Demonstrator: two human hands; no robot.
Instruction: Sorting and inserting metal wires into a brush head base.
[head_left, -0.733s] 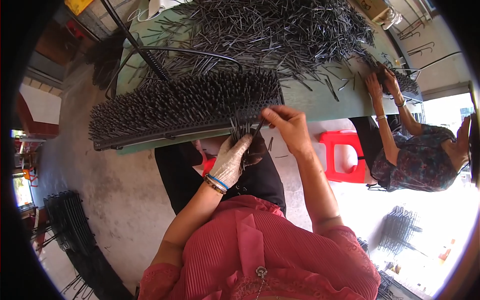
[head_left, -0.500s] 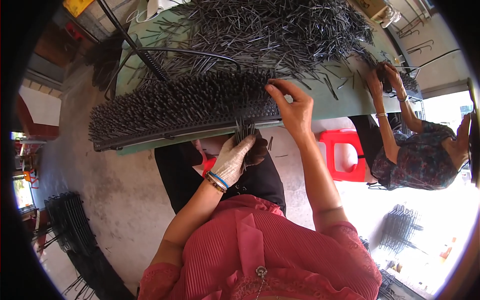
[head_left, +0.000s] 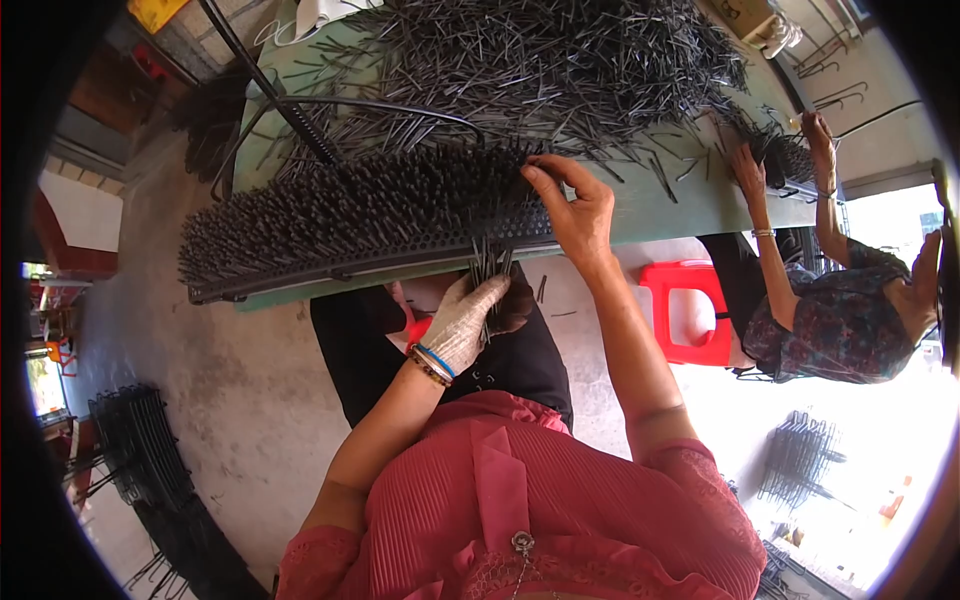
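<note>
My left hand [head_left: 465, 325], in a pale knitted glove, is closed around a bundle of thin dark sticks [head_left: 487, 264] just below the front edge of a long black perforated rack [head_left: 514, 224]. Dark sticks stand upright in the rack's holes, packed densely from its left end toward the right. Bare holes show along its front right part. My right hand [head_left: 580, 205], bare, pinches thumb and forefinger together over the sticks near the rack's right end. Whatever lies between those fingertips blends with the dark sticks behind, so I cannot make it out.
A large heap of loose dark sticks [head_left: 560, 70] covers the back of the green table [head_left: 640, 222]. At the right, a co-worker [head_left: 840, 310] handles another rack [head_left: 788, 160]. A red stool [head_left: 690, 315] stands between us. A black bar [head_left: 270, 90] rises behind my rack.
My right hand has shifted slightly left along the rack. The left hand stays nearly in place with its bundle. The co-worker's hands have moved apart over the other rack.
</note>
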